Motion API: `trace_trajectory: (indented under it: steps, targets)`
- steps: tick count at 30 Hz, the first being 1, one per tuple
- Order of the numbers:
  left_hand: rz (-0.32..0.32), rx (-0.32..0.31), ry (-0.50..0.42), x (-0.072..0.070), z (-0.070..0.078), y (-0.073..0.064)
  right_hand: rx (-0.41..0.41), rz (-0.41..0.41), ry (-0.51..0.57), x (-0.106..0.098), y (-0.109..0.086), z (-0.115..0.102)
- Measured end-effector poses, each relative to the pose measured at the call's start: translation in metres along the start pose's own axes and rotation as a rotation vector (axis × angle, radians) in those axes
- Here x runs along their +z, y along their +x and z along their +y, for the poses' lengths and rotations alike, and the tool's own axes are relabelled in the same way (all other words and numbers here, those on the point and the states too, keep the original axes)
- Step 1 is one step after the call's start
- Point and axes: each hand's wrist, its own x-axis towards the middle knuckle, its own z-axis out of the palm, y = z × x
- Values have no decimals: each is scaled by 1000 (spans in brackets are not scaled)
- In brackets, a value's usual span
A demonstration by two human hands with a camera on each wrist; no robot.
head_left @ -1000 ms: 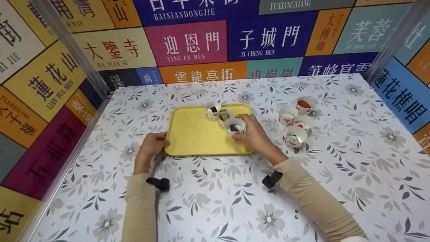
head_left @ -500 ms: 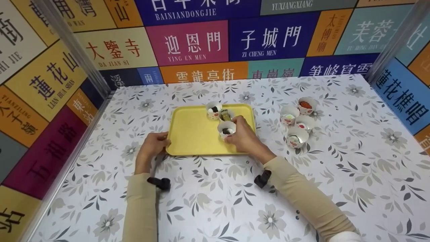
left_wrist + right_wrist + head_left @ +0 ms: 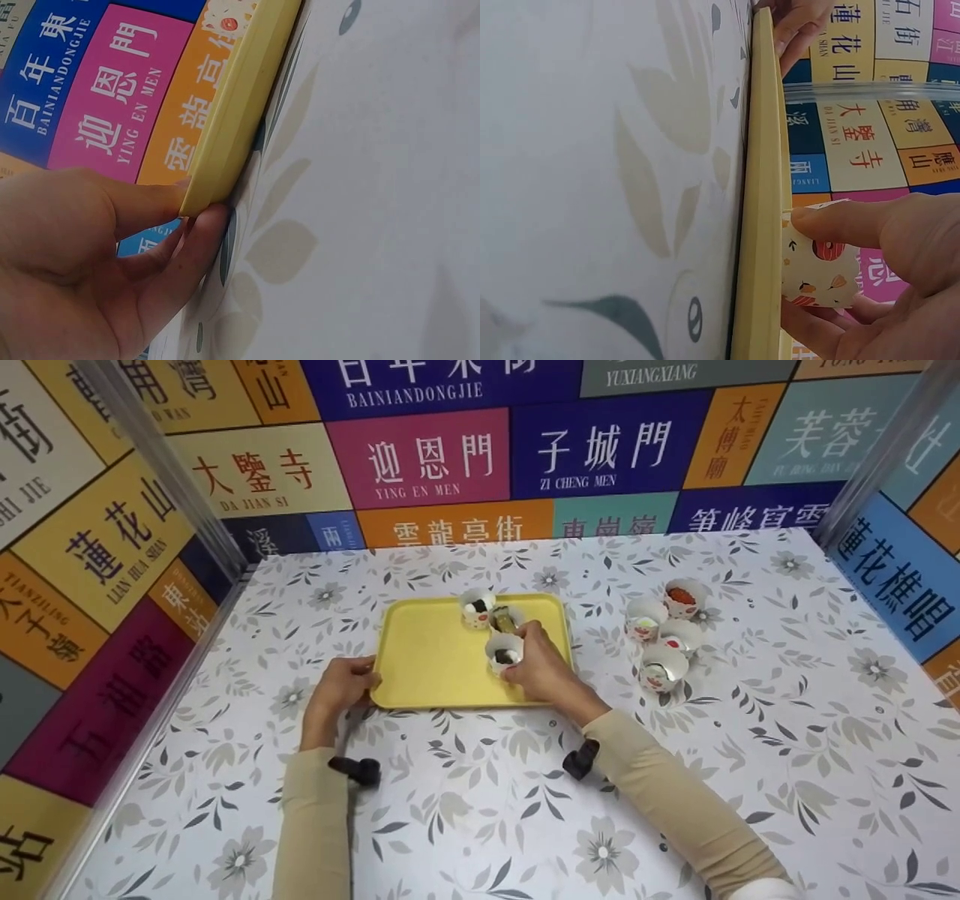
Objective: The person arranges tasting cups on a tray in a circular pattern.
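A yellow tray lies on the patterned tabletop. My left hand pinches its near left corner, thumb above and fingers below, as the left wrist view shows at the tray's edge. On the right part of the tray, my right hand grips a small printed paper cup with dark and white contents. The cup stands upright, at or very near the tray surface. Behind it are a paper cup with greenish pieces, partly hidden, and one with black and white contents.
Right of the tray, several paper cups stand close together, among them one with orange-red contents and one nearest the front. Panels with printed characters wall the table's back and sides.
My right hand has moved left with its paper cup, away from the tray's right edge and slightly toward the front. The left hand has kept its hold on the tray.
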Motion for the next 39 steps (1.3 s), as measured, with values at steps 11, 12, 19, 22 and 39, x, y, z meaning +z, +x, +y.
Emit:
trace_trajectory:
  steps: [11,12,19,22,39]
  targets:
    - [9,11,-8,3,-3,1,8,-10,-8,-15,-9,-6]
    - [15,15,2,3,-3,1,6,-17,-11,-18,-11,-7]
    - [29,3,31,2,-2,1,-51,-7,-51,-45,-25,-11]
    - [29,7,35,1,-2,1,-64,34,-71,-57,-29,-9]
    - [-3,12,12,1,0,-1,11,215,-149,-115,-60,37]
